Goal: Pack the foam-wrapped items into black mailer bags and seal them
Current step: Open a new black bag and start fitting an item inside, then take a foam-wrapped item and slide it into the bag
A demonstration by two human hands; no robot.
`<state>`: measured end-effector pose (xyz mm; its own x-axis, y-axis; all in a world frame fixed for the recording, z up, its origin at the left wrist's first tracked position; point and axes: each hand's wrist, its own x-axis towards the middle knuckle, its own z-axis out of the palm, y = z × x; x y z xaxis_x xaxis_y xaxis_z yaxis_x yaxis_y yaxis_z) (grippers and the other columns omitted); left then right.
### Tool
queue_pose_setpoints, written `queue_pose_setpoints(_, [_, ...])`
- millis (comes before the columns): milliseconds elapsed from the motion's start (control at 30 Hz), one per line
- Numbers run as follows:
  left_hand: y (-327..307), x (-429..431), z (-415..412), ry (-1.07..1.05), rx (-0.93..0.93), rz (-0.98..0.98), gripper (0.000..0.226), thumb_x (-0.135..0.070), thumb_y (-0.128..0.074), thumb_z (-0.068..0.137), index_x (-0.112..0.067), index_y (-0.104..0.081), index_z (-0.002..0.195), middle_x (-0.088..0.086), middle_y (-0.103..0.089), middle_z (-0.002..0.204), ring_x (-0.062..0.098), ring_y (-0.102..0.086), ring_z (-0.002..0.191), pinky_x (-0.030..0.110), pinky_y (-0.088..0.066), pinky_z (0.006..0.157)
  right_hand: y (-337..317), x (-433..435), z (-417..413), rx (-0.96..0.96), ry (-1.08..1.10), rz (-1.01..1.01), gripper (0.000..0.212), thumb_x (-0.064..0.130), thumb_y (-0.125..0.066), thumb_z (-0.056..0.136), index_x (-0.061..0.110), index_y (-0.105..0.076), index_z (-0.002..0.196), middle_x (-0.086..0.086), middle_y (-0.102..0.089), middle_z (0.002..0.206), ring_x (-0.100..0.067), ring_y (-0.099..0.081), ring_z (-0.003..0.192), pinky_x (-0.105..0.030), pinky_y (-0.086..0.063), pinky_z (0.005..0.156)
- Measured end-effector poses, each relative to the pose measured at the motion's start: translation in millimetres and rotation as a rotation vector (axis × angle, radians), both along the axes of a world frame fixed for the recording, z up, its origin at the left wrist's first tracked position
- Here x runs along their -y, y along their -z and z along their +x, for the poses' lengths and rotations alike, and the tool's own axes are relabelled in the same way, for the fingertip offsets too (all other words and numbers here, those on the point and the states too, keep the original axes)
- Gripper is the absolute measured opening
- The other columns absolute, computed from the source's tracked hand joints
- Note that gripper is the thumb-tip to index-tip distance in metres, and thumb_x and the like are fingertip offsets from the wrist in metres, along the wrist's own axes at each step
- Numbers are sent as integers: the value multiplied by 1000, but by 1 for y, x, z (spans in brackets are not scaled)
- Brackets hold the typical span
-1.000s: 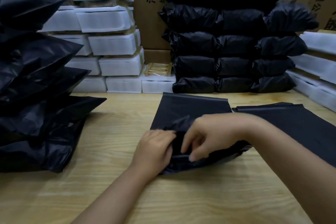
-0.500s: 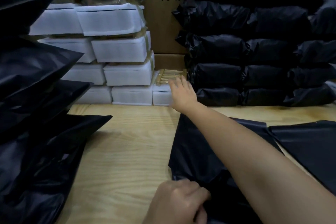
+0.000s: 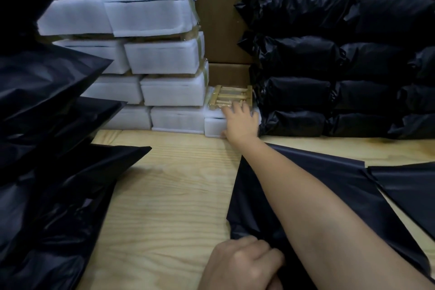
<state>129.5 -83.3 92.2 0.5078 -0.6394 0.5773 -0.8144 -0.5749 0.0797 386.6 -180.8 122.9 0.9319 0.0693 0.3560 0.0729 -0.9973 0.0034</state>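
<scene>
A flat black mailer bag (image 3: pixel 341 186) lies on the wooden table (image 3: pixel 164 195) in front of me. My left hand (image 3: pixel 242 263) pinches the bag's near corner at the bottom of the view. My right arm stretches across the bag to the back of the table. There my right hand (image 3: pixel 242 122) closes over a foam-wrapped item (image 3: pixel 215 125), whose top shows a wooden slatted rack (image 3: pixel 231 96) under clear film. The fingers lie on the rack's front edge and the thumb is at the foam's lower front.
White foam-wrapped items (image 3: pixel 150 16) are stacked at the back left. Packed black bags (image 3: pixel 329 54) are piled at the back right, and more (image 3: pixel 47 125) tower at the left. A cardboard box (image 3: pixel 221 19) stands behind. Another flat black bag (image 3: pixel 409 193) lies at the right.
My right hand left the bag's opening, reached to the back of the table and settled onto the foam-wrapped item. The camera moved forward. My left hand stayed on the bag.
</scene>
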Motion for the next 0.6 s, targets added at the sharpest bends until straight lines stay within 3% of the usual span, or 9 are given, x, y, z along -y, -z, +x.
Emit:
queue_pose_setpoints(67, [4,1,0,19,-72,-57,16,-22,-48,67,-26,-60,56,-9,-44,54,3,-48,52,16,-47,55,-2,0,-8,15,-14,4,63,39,-67,83,28,-38,137,-3,-32,144,-27,-24,133,-44,-25,104])
queue_pose_setpoints(200, [4,2,-1,23,-137,-93,20,-16,-48,58,-21,-66,64,-6,-49,56,10,-46,53,22,-38,43,-2,-4,-31,68,-38,-45,61,44,-67,81,26,-42,133,-3,-38,137,-27,-32,125,-41,-27,101])
queue_pose_setpoints(333, [6,0,-4,40,-165,-106,18,-16,-50,62,-16,-65,71,-4,-53,61,14,-50,56,25,-38,41,-3,-11,-64,65,-64,-25,68,48,-68,79,27,-39,137,-3,-37,137,-28,-31,126,-44,-21,105])
queue_pose_setpoints(433, [4,1,-7,15,-173,-63,12,-18,-48,63,-15,-59,66,-3,-52,60,17,-50,56,25,-38,41,2,-20,-99,71,-107,-38,76,50,-68,77,28,-34,141,-4,-33,139,-29,-27,127,-48,-17,106])
queue_pose_setpoints(533, [3,3,-9,-26,-168,-1,14,-21,-46,64,-14,-57,60,0,-56,59,21,-55,56,25,-42,41,3,-30,-131,19,-153,-8,74,38,-69,80,27,-31,143,-4,-27,142,-30,-22,130,-61,-10,108])
queue_pose_setpoints(600, [5,4,-10,-51,-146,22,18,-23,-45,65,-14,-60,59,1,-59,59,23,-58,57,25,-44,41,-1,-32,-146,-23,-198,-4,69,25,-67,82,26,-33,142,-5,-25,143,-30,-21,129,-60,-16,107])
